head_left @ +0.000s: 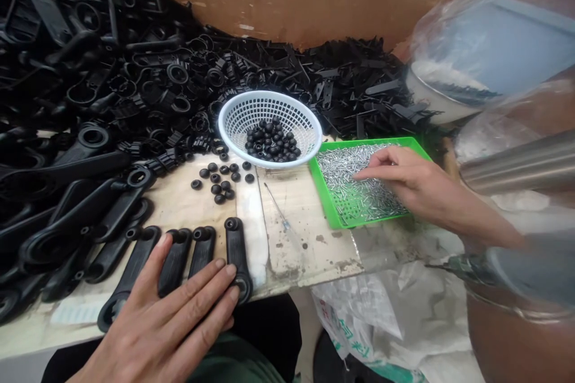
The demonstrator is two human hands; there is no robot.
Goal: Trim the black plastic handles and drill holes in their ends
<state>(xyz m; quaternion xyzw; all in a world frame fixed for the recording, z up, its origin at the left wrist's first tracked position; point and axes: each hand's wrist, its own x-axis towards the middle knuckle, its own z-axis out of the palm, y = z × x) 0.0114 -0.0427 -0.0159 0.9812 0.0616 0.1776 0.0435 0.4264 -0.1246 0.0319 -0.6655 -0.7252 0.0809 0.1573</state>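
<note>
My left hand (171, 317) lies flat with fingers stretched out over a row of black plastic arms (202, 248) at the table's front edge. Its fingertips touch the rightmost black plastic arm (234, 245). Over a green tray (330, 206) of small silvery metal pins (344, 170), my right hand (408, 182) has thumb and forefinger pinched together. Whatever is between those fingertips is too small to make out. Several round black knobs (215, 178) lie loose beyond the row, and more knobs fill part of a white plastic basket (227, 125).
A thin screwdriver (278, 209) with a clear handle lies mid-table. Black plastic parts (112, 54) are heaped high at the left and back. Right of the tray are a bucket (435, 96), a metal tube (521, 161) and a power tool (471, 269). White sacks (404, 311) lie below.
</note>
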